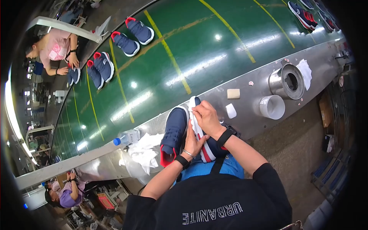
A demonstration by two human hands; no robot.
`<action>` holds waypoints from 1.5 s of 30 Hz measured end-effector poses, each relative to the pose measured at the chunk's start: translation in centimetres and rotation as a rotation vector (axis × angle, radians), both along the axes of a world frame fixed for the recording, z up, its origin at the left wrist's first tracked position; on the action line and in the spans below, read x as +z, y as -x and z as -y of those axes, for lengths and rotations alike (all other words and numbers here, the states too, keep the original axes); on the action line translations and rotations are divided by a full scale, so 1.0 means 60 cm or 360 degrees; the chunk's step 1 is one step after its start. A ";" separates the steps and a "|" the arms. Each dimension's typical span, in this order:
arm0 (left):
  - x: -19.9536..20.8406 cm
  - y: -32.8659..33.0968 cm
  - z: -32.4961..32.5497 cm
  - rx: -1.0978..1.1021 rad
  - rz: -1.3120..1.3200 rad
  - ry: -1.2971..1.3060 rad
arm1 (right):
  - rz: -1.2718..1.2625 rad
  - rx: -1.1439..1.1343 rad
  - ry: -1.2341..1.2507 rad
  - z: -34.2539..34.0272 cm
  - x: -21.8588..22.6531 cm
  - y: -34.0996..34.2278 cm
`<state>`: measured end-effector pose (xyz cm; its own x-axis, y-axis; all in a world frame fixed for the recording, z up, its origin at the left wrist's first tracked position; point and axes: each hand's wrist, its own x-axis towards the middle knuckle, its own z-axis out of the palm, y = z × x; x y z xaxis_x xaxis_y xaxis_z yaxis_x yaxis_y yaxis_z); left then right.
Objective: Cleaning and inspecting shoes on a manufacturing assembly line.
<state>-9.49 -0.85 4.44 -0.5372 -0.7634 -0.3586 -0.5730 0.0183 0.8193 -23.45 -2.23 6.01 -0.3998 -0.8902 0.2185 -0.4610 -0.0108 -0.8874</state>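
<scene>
A navy sneaker [207, 152] with a white sole and a red stripe is tipped on its side in front of me. My left hand [194, 140] grips it around the middle of the sole. At the toe end, my right hand [207, 118] is closed with fingertips pinched against the white sole edge; whatever lies between them is hidden. Just left of my hands, a second navy sneaker [175, 128] with red lining rests upright on the metal ledge, toe pointing away.
A green conveyor [153, 76] carries several navy sneakers. On the metal ledge [245, 115] are a beige block [233, 94], a white piece [230, 110], a white cup [272, 107], a metal container [286, 82], white cloths [145, 151] and a plastic bottle [128, 137]. Co-workers are at left.
</scene>
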 end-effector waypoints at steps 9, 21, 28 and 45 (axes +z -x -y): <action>-0.022 -0.007 0.004 -0.0085 -0.0097 -0.0022 | -0.0014 0.0507 -0.0157 -0.068 0.008 0.009; -0.022 -0.009 0.006 0.0021 -0.0253 0.0059 | -0.0140 -0.0752 -0.0504 -0.230 0.102 0.304; -0.012 -0.001 0.009 -0.0031 -0.0038 0.0056 | -0.0547 -0.0775 -0.0682 -0.225 0.096 0.347; 0.019 0.009 0.003 0.0005 0.0075 0.0014 | -0.1218 -0.0752 -0.1344 -0.180 0.007 0.554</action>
<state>-10.02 -1.03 5.56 -0.5174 -0.7685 -0.3764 -0.6109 0.0237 0.7914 -56.71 8.54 6.43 -0.7425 -0.6688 -0.0356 -0.6679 0.7434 -0.0352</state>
